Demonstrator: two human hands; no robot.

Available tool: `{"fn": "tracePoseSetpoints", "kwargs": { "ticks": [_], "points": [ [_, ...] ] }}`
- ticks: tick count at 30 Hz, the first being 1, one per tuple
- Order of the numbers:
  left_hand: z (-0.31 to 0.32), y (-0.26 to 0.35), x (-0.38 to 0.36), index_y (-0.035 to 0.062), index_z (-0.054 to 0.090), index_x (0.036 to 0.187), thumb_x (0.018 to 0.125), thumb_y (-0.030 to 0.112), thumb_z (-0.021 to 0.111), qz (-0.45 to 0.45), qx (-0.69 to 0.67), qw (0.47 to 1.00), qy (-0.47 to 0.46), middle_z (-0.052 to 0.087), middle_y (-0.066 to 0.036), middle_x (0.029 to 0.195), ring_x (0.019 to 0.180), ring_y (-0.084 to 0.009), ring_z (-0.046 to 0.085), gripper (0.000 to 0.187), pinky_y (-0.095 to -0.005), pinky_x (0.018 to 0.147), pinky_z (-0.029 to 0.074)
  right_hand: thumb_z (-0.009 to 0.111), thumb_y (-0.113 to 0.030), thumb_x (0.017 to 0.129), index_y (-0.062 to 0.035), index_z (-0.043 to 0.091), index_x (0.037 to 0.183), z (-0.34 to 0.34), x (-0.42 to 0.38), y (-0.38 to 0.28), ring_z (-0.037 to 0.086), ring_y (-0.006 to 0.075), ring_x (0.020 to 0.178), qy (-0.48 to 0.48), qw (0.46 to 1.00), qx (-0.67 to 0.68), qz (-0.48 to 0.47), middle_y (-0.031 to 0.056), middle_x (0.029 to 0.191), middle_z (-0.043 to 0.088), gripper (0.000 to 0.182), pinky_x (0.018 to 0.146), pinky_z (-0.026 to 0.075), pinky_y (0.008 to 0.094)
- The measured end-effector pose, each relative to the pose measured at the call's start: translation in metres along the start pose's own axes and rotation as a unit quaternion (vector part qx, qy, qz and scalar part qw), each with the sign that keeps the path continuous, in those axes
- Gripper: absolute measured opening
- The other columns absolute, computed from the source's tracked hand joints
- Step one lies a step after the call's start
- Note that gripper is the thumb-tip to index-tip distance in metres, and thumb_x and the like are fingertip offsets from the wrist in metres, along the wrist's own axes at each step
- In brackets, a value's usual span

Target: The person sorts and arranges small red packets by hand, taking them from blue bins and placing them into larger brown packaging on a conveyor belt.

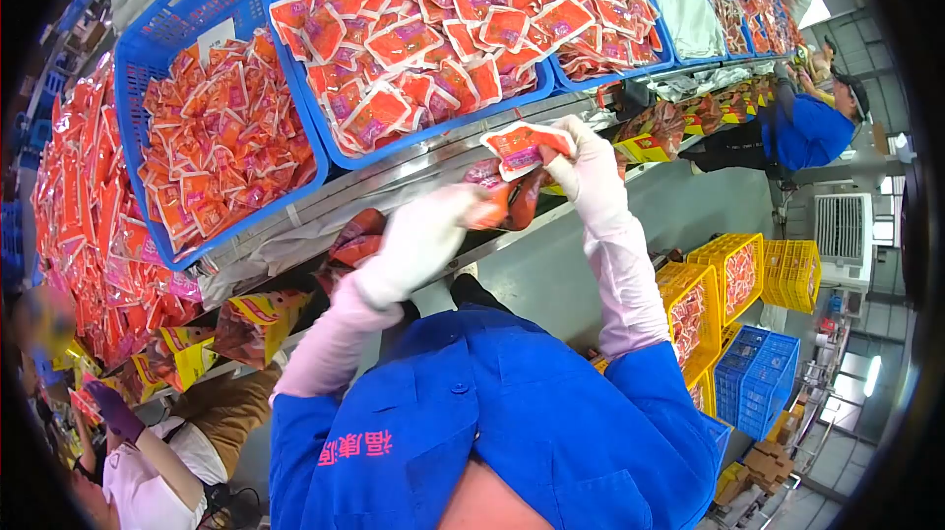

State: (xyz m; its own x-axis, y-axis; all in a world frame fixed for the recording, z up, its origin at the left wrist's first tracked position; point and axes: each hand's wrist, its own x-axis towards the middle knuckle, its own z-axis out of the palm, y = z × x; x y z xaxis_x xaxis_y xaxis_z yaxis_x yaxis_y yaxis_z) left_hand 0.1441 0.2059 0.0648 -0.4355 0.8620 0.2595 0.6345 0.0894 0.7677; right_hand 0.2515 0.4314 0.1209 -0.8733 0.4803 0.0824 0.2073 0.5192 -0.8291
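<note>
My right hand [588,164], in a white glove, pinches a small red packet [527,148] with white edges above the metal line. My left hand [421,235], also gloved in white, is close beside it and smeared by motion. Its fingers look closed around a blurred red-orange thing [489,211] whose kind I cannot make out. Just behind the hands are dark red shapes, partly hidden. Directly ahead, a blue crate [394,148] is heaped with similar red packets [402,41].
Another blue crate [219,235] with red packets is on the left, beside a large packet heap [94,225]. Yellow-and-red bags [261,325] line the near edge. Co-workers [162,476] [809,126] stand on both sides. Yellow crates [730,269] and blue crates [756,382] are stacked at right.
</note>
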Motion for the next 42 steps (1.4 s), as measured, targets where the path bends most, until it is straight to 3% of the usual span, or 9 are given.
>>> {"fn": "tracePoseSetpoints", "kwargs": {
  "ticks": [9, 17, 23, 25, 29, 34, 36, 38, 42],
  "points": [
    [0.049, -0.037, -0.027, 0.0104, 0.068, 0.076, 0.077, 0.017, 0.064, 0.048, 0.295, 0.939, -0.171, 0.067, -0.007, 0.070, 0.075, -0.0251, 0.069, 0.008, -0.0453, 0.106, 0.043, 0.071, -0.025, 0.087, -0.0097, 0.071, 0.101, 0.131, -0.002, 0.082, 0.071, 0.0313, 0.092, -0.485, 0.792, -0.361, -0.085, 0.0169, 0.101, 0.072, 0.021, 0.084, 0.056, 0.0399],
    [-0.021, -0.051, -0.053, 0.0128, 0.064, 0.070, 0.072, 0.015, 0.068, 0.047, 0.205, 0.976, 0.063, 0.065, -0.008, 0.074, 0.075, -0.0291, 0.065, 0.005, -0.0423, 0.089, 0.048, 0.071, -0.026, 0.079, -0.0100, 0.077, 0.094, 0.163, 0.019, 0.027, 0.071, 0.0325, 0.092, -0.553, 0.746, -0.371, 0.006, 0.0157, 0.101, 0.074, 0.023, 0.086, 0.056, 0.0427],
    [-0.120, -0.213, -0.049, 0.0066, 0.073, 0.087, 0.087, 0.025, 0.069, -0.312, 0.236, 0.906, 0.162, 0.073, -0.014, 0.092, 0.089, -0.0345, 0.070, 0.019, -0.0475, 0.078, 0.055, 0.073, -0.030, 0.083, -0.0065, 0.067, 0.120, 0.192, 0.123, -0.036, 0.068, 0.0351, 0.106, -0.197, 0.930, -0.303, -0.067, 0.0216, 0.112, 0.071, 0.045, 0.093, 0.053, 0.0443],
    [-0.112, -0.263, -0.040, 0.0056, 0.075, 0.094, 0.086, 0.029, 0.069, -0.400, 0.141, 0.901, -0.092, 0.075, -0.013, 0.101, 0.094, -0.0357, 0.070, 0.026, -0.0468, 0.083, 0.055, 0.080, -0.039, 0.074, -0.0069, 0.060, 0.131, 0.246, 0.150, 0.012, 0.062, 0.0381, 0.119, -0.207, 0.914, -0.336, -0.096, 0.0252, 0.128, 0.063, 0.068, 0.100, 0.051, 0.0439],
    [-0.124, -0.260, -0.036, 0.0085, 0.075, 0.099, 0.085, 0.026, 0.067, -0.393, 0.198, 0.884, -0.158, 0.073, -0.017, 0.095, 0.089, -0.0358, 0.070, 0.024, -0.0451, 0.079, 0.054, 0.072, -0.034, 0.082, -0.0019, 0.060, 0.127, 0.281, 0.143, -0.008, 0.066, 0.0340, 0.115, -0.214, 0.892, -0.394, 0.049, 0.0226, 0.125, 0.066, 0.056, 0.096, 0.054, 0.0444],
    [-0.139, -0.198, -0.071, 0.0042, 0.071, 0.105, 0.088, 0.018, 0.066, -0.235, 0.091, 0.960, 0.120, 0.072, -0.018, 0.089, 0.082, -0.0286, 0.071, 0.022, -0.0379, 0.074, 0.053, 0.066, -0.028, 0.078, -0.0048, 0.068, 0.117, 0.242, 0.137, 0.015, 0.068, 0.0410, 0.102, -0.151, 0.957, -0.243, -0.055, 0.0243, 0.104, 0.071, 0.046, 0.092, 0.054, 0.0472],
    [-0.131, -0.145, -0.075, -0.0036, 0.069, 0.108, 0.094, 0.009, 0.064, -0.214, -0.122, 0.955, 0.164, 0.069, -0.004, 0.084, 0.078, -0.0094, 0.059, 0.020, -0.0272, 0.073, 0.049, 0.065, -0.020, 0.081, -0.0081, 0.071, 0.118, 0.185, 0.117, 0.013, 0.069, 0.0162, 0.087, -0.192, 0.977, 0.096, 0.012, 0.0087, 0.097, 0.074, 0.039, 0.081, 0.053, 0.0344],
    [-0.109, -0.061, -0.064, -0.0031, 0.069, 0.106, 0.094, 0.003, 0.066, -0.272, -0.276, 0.916, 0.100, 0.067, -0.002, 0.088, 0.086, -0.0100, 0.061, 0.014, -0.0249, 0.079, 0.050, 0.063, -0.017, 0.090, -0.0054, 0.069, 0.119, 0.118, 0.087, -0.016, 0.064, 0.0095, 0.089, -0.174, 0.959, 0.221, 0.035, 0.0007, 0.099, 0.072, 0.031, 0.083, 0.049, 0.0286],
    [-0.013, 0.000, -0.034, 0.0065, 0.068, 0.098, 0.072, -0.005, 0.063, 0.023, -0.119, 0.990, 0.071, 0.071, -0.013, 0.104, 0.102, -0.0320, 0.067, 0.029, -0.0421, 0.088, 0.054, 0.062, -0.006, 0.093, -0.0046, 0.068, 0.120, 0.033, 0.040, -0.009, 0.064, 0.0091, 0.094, -0.151, 0.960, 0.235, 0.017, 0.0017, 0.106, 0.073, 0.028, 0.088, 0.050, 0.0288]
  ]
}}
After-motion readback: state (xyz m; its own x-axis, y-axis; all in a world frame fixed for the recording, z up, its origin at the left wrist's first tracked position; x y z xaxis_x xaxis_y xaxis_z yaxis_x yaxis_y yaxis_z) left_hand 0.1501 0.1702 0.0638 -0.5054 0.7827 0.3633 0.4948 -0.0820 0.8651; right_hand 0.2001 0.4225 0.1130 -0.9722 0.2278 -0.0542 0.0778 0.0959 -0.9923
